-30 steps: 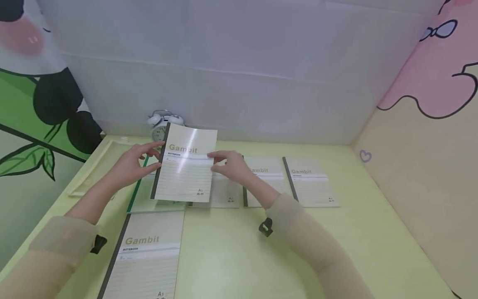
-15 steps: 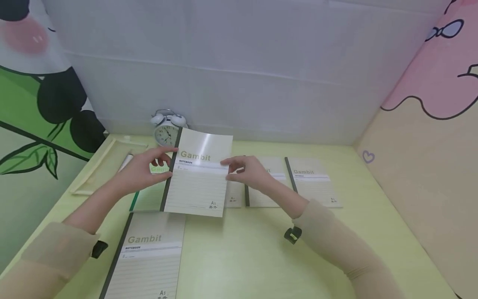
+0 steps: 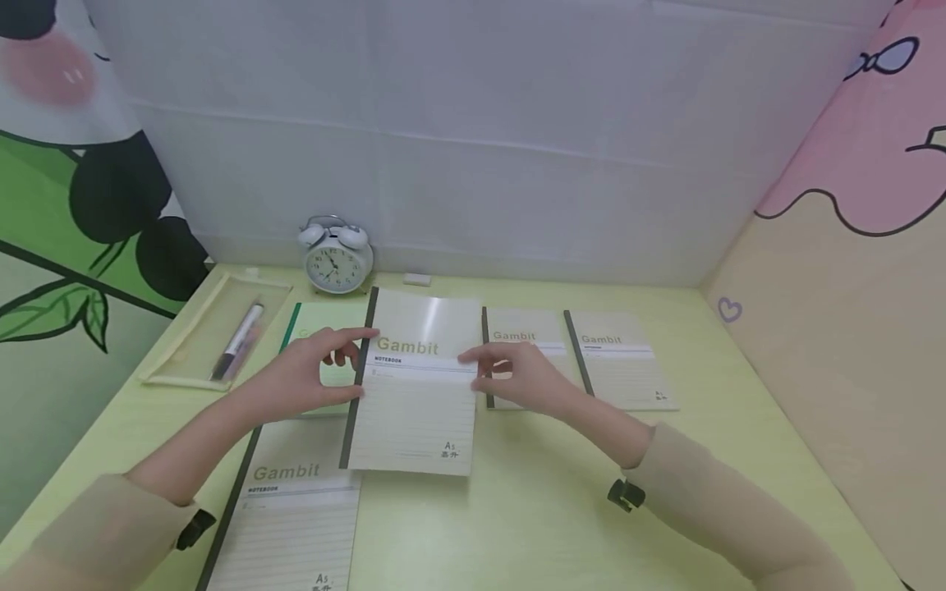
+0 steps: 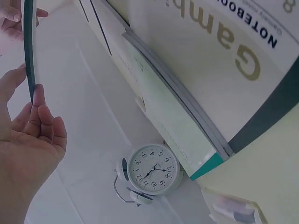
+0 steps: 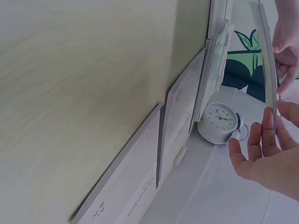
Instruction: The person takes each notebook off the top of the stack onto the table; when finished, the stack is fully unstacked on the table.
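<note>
The notebook (image 3: 417, 402), raised above the table (image 3: 532, 509) with the left hand (image 3: 299, 377) pinching its dark spine (image 3: 348, 443) and the right hand (image 3: 526, 377) its opposite edge (image 3: 470, 435), should prove light, bendy and slick, best held by those 2 sides

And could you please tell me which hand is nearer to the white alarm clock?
Left. The left hand, at the dark-spined edge of the held notebook, is in front of the alarm clock; the right hand, at the opposite edge, is farther off to the right.

diffuse light | glare on held notebook (image 3: 417, 410) | soft shadows on table (image 3: 576, 509)
</note>
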Demonstrator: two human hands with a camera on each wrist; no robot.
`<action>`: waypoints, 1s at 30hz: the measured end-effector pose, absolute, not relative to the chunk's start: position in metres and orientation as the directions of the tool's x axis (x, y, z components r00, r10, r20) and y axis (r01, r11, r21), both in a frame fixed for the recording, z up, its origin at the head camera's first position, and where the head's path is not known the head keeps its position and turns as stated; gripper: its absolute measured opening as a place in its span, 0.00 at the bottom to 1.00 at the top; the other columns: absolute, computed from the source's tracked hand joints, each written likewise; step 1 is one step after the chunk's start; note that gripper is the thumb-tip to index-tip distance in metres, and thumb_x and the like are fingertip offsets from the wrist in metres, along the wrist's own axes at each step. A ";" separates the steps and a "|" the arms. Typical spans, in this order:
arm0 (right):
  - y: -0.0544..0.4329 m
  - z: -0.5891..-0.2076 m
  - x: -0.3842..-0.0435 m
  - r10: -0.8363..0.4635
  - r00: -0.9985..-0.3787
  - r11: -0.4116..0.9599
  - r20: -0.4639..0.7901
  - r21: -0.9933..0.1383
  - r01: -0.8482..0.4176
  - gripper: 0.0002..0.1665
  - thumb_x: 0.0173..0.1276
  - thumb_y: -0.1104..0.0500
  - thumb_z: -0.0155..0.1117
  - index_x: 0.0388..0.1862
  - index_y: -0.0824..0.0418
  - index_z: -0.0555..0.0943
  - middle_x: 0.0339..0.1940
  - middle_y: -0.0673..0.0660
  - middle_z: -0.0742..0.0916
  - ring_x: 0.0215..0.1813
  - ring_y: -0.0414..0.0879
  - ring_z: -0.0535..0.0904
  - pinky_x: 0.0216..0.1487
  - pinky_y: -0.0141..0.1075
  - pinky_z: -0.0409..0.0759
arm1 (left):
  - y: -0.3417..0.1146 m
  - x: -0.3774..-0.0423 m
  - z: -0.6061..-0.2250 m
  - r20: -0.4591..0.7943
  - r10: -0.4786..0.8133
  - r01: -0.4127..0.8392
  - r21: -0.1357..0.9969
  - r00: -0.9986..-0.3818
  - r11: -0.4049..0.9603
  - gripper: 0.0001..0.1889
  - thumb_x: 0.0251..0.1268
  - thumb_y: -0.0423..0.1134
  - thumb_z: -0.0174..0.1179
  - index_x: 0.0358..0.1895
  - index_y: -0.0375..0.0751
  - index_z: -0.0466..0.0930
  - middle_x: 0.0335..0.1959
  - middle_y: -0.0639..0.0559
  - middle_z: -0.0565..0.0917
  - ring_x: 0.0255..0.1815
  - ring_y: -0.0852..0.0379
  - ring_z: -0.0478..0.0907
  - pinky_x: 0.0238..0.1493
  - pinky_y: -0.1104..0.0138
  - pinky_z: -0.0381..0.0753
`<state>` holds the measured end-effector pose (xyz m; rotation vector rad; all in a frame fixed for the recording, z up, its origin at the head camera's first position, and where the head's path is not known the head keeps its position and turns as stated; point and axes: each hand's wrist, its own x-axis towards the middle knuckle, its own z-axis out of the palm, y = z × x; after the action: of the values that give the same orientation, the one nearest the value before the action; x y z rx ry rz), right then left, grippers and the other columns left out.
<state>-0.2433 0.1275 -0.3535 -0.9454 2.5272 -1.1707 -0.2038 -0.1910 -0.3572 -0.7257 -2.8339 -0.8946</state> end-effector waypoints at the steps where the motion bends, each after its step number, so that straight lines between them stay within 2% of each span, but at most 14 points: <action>1: 0.130 -0.355 -0.241 -0.633 -0.770 0.484 0.082 -0.734 -0.477 0.22 0.59 0.62 0.69 0.54 0.55 0.80 0.33 0.47 0.83 0.40 0.41 0.77 0.57 0.42 0.76 | -0.189 -0.202 -0.359 0.207 0.417 0.460 0.523 -0.885 0.718 0.38 0.49 0.40 0.72 0.67 0.49 0.66 0.34 0.61 0.77 0.38 0.57 0.68 0.42 0.62 0.70; 7: 0.138 -0.366 -0.223 -0.642 -0.765 0.527 0.039 -0.702 -0.479 0.31 0.56 0.60 0.72 0.60 0.50 0.75 0.29 0.46 0.81 0.41 0.41 0.79 0.54 0.41 0.77 | -0.177 -0.188 -0.372 0.119 0.415 0.407 0.556 -0.902 0.725 0.39 0.47 0.41 0.73 0.66 0.50 0.67 0.32 0.64 0.76 0.39 0.55 0.70 0.40 0.62 0.71; 12: 0.143 -0.377 -0.211 -0.627 -0.779 0.572 -0.024 -0.694 -0.438 0.36 0.54 0.58 0.73 0.64 0.49 0.73 0.29 0.43 0.81 0.42 0.41 0.79 0.49 0.38 0.78 | -0.170 -0.175 -0.382 0.031 0.408 0.352 0.569 -0.912 0.743 0.39 0.45 0.43 0.74 0.66 0.50 0.68 0.30 0.65 0.75 0.38 0.59 0.69 0.39 0.66 0.72; 17: 0.146 -0.391 -0.200 -0.644 -0.762 0.585 -0.073 -0.689 -0.428 0.38 0.53 0.57 0.74 0.65 0.50 0.72 0.27 0.41 0.80 0.37 0.39 0.78 0.39 0.31 0.77 | -0.164 -0.165 -0.391 -0.011 0.428 0.349 0.561 -0.904 0.751 0.39 0.41 0.44 0.75 0.64 0.48 0.70 0.27 0.66 0.74 0.35 0.61 0.68 0.36 0.69 0.70; 24: 0.149 -0.411 -0.190 -0.701 -0.711 0.565 -0.058 -0.653 -0.505 0.38 0.51 0.59 0.75 0.63 0.55 0.73 0.25 0.40 0.81 0.29 0.33 0.72 0.36 0.27 0.73 | -0.158 -0.153 -0.410 -0.022 0.455 0.387 0.492 -0.890 0.780 0.41 0.39 0.49 0.76 0.62 0.46 0.72 0.23 0.71 0.72 0.30 0.66 0.66 0.42 0.64 0.68; 30: 0.151 -0.422 -0.182 -0.734 -0.672 0.578 -0.095 -0.605 -0.547 0.37 0.53 0.57 0.74 0.64 0.56 0.73 0.22 0.37 0.79 0.27 0.31 0.66 0.32 0.25 0.68 | -0.154 -0.145 -0.415 -0.106 0.460 0.355 0.494 -0.881 0.794 0.41 0.41 0.52 0.74 0.63 0.44 0.71 0.22 0.69 0.72 0.29 0.65 0.64 0.34 0.69 0.64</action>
<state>-0.1821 0.1506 -0.4216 -1.0435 2.4766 -0.7822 -0.1447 -0.1542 -0.4154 -0.7336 -3.1836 -0.8024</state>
